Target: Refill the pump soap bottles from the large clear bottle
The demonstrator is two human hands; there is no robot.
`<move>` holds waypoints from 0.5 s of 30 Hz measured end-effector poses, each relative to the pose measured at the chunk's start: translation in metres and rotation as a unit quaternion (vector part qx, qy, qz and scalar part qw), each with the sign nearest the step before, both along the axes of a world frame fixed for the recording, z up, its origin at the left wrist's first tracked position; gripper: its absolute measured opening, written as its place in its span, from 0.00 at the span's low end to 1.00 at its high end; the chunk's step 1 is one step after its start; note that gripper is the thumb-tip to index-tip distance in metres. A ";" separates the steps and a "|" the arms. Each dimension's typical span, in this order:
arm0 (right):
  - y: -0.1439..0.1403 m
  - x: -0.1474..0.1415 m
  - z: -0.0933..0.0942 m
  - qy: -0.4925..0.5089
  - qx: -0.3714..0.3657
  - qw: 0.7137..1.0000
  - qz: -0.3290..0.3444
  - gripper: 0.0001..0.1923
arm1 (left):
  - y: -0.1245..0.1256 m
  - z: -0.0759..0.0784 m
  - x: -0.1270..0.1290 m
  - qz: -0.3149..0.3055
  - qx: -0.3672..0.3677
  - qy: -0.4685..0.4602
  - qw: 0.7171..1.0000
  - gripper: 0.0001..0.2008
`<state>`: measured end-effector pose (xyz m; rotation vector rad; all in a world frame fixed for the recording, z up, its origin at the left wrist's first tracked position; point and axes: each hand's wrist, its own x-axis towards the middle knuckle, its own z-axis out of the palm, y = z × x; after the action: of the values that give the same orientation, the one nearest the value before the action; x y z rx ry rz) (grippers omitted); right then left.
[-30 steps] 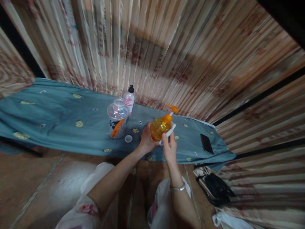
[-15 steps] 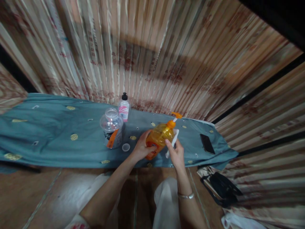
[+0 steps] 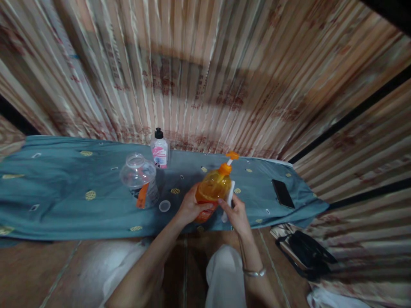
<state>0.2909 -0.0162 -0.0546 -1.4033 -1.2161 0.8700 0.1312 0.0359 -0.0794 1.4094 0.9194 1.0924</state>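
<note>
An orange pump bottle (image 3: pixel 213 186), partly filled with clear yellow-orange liquid, leans to the right above the cloth. My left hand (image 3: pixel 192 208) is wrapped round its lower left side, covering part of the label. My right hand (image 3: pixel 236 214) pinches a white tissue (image 3: pixel 230 199) against the bottle's right side, the thumb reaching onto the front. Whether it is paper or fabric I cannot tell. Left of the hands stand a clear, wide plastic jar (image 3: pixel 138 175) without a lid and, behind it, a clear bottle (image 3: pixel 159 152) with a black cap and pink label.
A small round translucent lid (image 3: pixel 165 206) lies by the jar. At the right a black phone (image 3: pixel 283 193) rests on the blue-green patterned cloth (image 3: pixel 70 214). Pleated curtains (image 3: pixel 192 77) hang behind. A black bag (image 3: pixel 305 252) sits below the right end.
The view has shifted a little, so the jar and labelled bottle appear further left and lower. The pump bottle stands slightly more upright, still in my left hand with the tissue against it.
</note>
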 end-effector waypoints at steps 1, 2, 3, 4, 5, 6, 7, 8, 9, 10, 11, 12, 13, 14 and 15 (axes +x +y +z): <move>0.001 0.002 0.000 0.004 -0.004 1.000 0.000 0.19 | 0.000 0.002 0.003 0.007 -0.005 -0.005 1.000 0.31; 0.002 0.005 0.001 0.009 -0.005 1.000 0.000 0.19 | 0.000 0.003 0.007 0.011 -0.005 -0.008 1.000 0.31; 0.003 0.008 0.002 0.014 -0.003 1.000 0.001 0.18 | 0.000 0.003 0.011 0.016 -0.004 -0.010 1.000 0.30; 0.005 0.012 0.003 0.017 0.001 1.000 0.003 0.18 | 0.002 0.003 0.015 0.020 -0.001 -0.013 1.000 0.30; 0.008 0.015 0.005 0.017 0.004 1.000 0.006 0.18 | 0.004 0.003 0.019 0.024 0.001 -0.015 1.000 0.30; 0.012 0.020 0.007 0.014 0.008 1.000 0.009 0.19 | 0.007 0.002 0.024 0.027 0.000 -0.020 0.999 0.31; 0.016 0.024 0.009 0.007 0.008 1.000 0.013 0.19 | 0.011 0.002 0.029 0.033 -0.002 -0.029 0.999 0.33; 0.022 0.029 0.012 0.001 0.012 1.000 0.013 0.19 | 0.015 0.002 0.034 0.037 0.002 -0.029 0.999 0.34; 0.028 0.035 0.014 -0.004 0.018 1.000 0.014 0.19 | 0.021 0.003 0.038 0.047 0.011 -0.023 0.999 0.34; 0.035 0.040 0.018 -0.008 0.027 1.000 0.013 0.19 | 0.027 0.006 0.043 0.064 0.021 -0.007 0.998 0.33; 0.043 0.045 0.021 -0.011 0.036 0.999 0.018 0.18 | 0.034 0.009 0.047 0.071 0.029 0.019 0.997 0.33; 0.052 0.049 0.024 -0.013 0.047 0.999 0.023 0.18 | 0.043 0.013 0.051 0.085 0.040 0.041 0.995 0.32; 0.061 0.054 0.027 -0.016 0.058 0.998 0.030 0.18 | 0.052 0.017 0.055 0.092 0.051 0.062 0.993 0.32; 0.072 0.058 0.029 -0.016 0.071 0.997 0.032 0.19 | 0.062 0.021 0.058 0.098 0.064 0.078 0.990 0.31; 0.083 0.062 0.031 -0.018 0.077 0.996 0.036 0.20 | 0.074 0.025 0.061 0.090 0.074 0.091 0.989 0.31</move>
<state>0.3525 0.0663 -0.0232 -1.2627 -1.3389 0.7865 0.1919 0.1095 -0.0543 1.5915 1.1333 1.2005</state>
